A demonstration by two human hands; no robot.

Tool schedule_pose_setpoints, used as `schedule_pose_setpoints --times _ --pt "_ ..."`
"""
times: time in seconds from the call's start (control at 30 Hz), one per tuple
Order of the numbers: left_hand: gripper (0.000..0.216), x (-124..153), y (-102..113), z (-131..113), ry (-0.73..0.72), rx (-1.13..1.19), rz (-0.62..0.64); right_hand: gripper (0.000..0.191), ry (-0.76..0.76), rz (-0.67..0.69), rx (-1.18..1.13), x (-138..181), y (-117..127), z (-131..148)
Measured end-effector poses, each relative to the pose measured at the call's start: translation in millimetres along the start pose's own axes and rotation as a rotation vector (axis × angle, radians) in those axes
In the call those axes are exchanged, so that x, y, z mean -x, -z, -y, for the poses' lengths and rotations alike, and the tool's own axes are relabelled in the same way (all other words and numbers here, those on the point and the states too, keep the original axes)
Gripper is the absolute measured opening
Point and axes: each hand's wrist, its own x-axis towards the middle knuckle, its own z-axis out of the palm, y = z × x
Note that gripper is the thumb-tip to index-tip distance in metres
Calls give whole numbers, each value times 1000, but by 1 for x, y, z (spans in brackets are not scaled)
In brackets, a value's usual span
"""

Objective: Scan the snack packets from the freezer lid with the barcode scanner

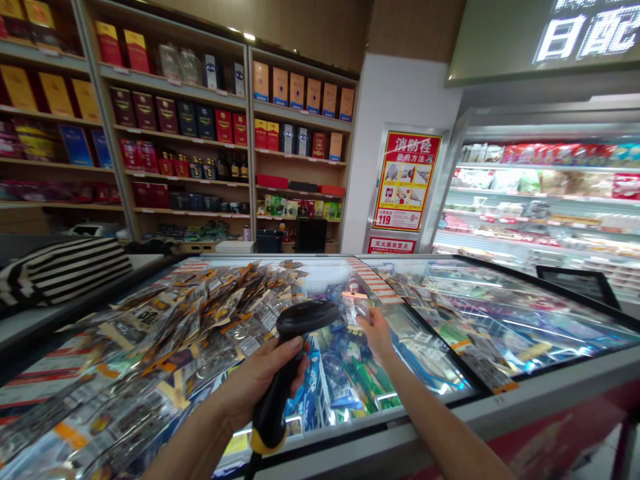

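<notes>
My left hand (283, 363) is wrapped around the handle of a black barcode scanner (306, 316) with a yellow ring near its cable end. The scanner's head points away and to the right. My right hand (376, 333) pinches a small clear snack packet (356, 307) with an orange top strip, held up just beyond the scanner's head. Both hands are above the glass top of a chest freezer. Left of them, many similar packets (215, 310) lie heaped on the glass. Through the lid, blue and green packages (340, 373) show below my hands.
A second group of packets (465, 340) lies on the freezer glass to the right. A striped bag (70, 270) rests at the left edge. Shelves of boxes (183, 120) stand behind, with a lit refrigerated display (545, 193) at the right.
</notes>
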Motion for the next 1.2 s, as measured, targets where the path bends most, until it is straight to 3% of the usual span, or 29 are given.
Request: schedule_pose_setpoints --times 0.4,0.57,0.73,0.97,1.2 --pt "18 1 2 -2 -76 -52 127 25 -62 9 -93 -3 7 -4" --pt "19 0 1 0 -38 -25 94 24 -60 2 -120 -1 8 -3" --pt "20 -3 1 2 16 31 167 25 -50 18 -148 -1 9 -5" --pt "22 1 5 -8 121 100 140 26 -53 5 -153 -4 10 -9" --pt "22 9 4 -14 118 64 101 27 -28 -5 -146 -3 10 -7"
